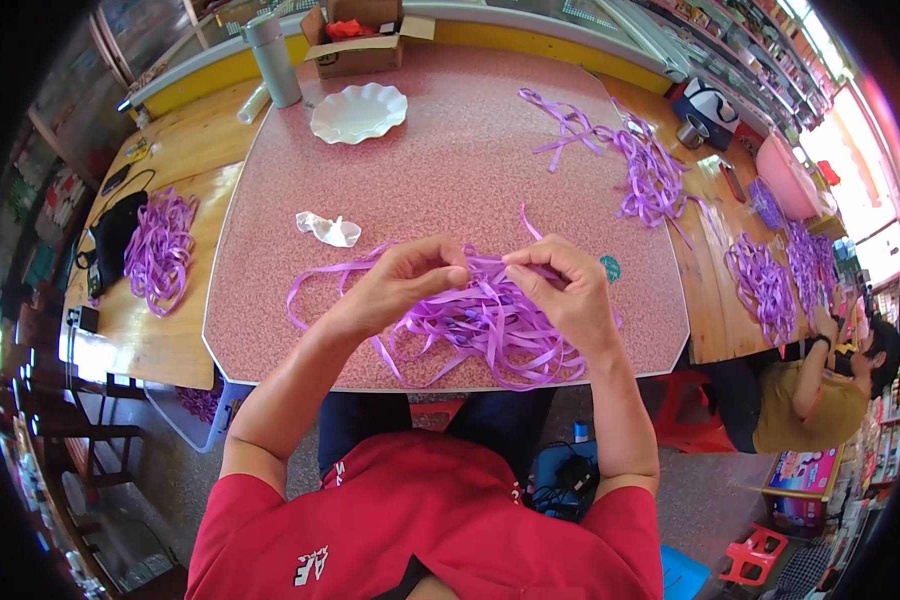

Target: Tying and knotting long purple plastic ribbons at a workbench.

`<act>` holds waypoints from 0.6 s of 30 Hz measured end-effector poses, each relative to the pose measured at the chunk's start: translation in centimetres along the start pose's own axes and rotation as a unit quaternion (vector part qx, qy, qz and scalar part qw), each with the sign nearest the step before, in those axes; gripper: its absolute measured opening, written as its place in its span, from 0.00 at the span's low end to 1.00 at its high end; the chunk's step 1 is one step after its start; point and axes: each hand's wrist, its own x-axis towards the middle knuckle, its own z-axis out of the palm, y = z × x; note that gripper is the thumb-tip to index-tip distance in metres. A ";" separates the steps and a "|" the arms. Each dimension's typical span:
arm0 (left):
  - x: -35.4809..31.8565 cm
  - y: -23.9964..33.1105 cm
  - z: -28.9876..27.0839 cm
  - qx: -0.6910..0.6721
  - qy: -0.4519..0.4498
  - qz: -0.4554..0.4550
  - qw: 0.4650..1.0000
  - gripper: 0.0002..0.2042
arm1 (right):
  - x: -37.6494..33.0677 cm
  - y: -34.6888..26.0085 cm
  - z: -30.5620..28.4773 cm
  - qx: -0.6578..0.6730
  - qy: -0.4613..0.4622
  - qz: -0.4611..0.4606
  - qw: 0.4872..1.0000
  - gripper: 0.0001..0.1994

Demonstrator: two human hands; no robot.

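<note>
A pink speckled tabletop [450, 180] fills the middle. The near red T-shirt [420, 510] bears white lettering [311, 566], partly lost in folds. A tangled pile of purple ribbons [495, 335] lies at the near edge. Far left, the cardboard carton's [365, 58] print is unclear. Left hand [415, 282] and right hand [562, 285] curl over the ribbons, thumbs and forefingers nearly meeting; whether either pinches a strand, I cannot tell.

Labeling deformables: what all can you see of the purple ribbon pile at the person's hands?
The purple ribbon pile is a loose tangle of flat, narrow strips, smooth and slightly shiny, fabric-like, with some darker purple bits. It lies along the near edge of the pink speckled tabletop, with loops spreading leftward. Fingertips of the left hand and right hand meet its far side; the exact grip is unclear.
</note>
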 end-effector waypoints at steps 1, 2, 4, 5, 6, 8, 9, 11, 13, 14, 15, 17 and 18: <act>-0.1 -0.1 0.0 -0.085 -0.012 -0.019 0.996 0.06 | 0.0 0.0 -0.2 0.060 0.013 0.032 0.998 0.05; 0.0 -0.2 0.5 -0.083 -0.018 -0.022 0.996 0.06 | -0.2 0.1 -0.2 0.061 0.020 0.034 0.997 0.05; -0.6 -0.8 0.8 -0.297 -0.017 0.034 0.954 0.06 | 0.1 0.1 0.5 0.206 0.014 0.150 0.967 0.04; -0.7 -1.1 0.8 -0.334 -0.024 0.047 0.941 0.05 | 0.2 -0.1 1.2 0.223 0.021 0.164 0.961 0.04; -0.6 -1.1 1.4 -0.333 -0.027 0.045 0.941 0.05 | 0.0 0.2 1.8 0.224 0.025 0.164 0.960 0.04; -0.2 -0.9 2.5 -0.373 0.065 0.054 0.924 0.05 | -0.7 1.2 3.0 0.182 0.056 0.133 0.973 0.04; -0.1 -1.0 2.5 -0.313 0.098 0.054 0.943 0.04 | -0.9 1.0 3.4 0.183 0.056 0.133 0.973 0.04; 0.4 -1.4 1.9 -0.053 0.130 0.145 0.979 0.04 | -1.2 0.7 4.0 0.132 0.075 0.089 0.984 0.05; 0.7 -1.0 1.9 0.209 0.150 0.225 0.940 0.05 | -1.2 0.9 3.7 0.141 0.069 0.117 0.981 0.05; 0.8 -0.6 2.1 0.326 0.129 0.291 0.890 0.06 | -1.1 0.9 3.5 0.149 0.063 0.144 0.976 0.06; 0.8 -0.1 2.2 0.436 0.107 0.350 0.822 0.08 | -0.9 0.9 3.5 0.150 0.062 0.144 0.976 0.06; 0.7 0.3 2.3 0.461 0.103 0.349 0.809 0.09 | -0.6 0.9 3.5 0.191 0.060 0.160 0.967 0.07; 0.7 0.5 2.3 0.484 0.099 0.349 0.796 0.10 | -0.6 0.9 3.4 0.190 0.059 0.160 0.967 0.07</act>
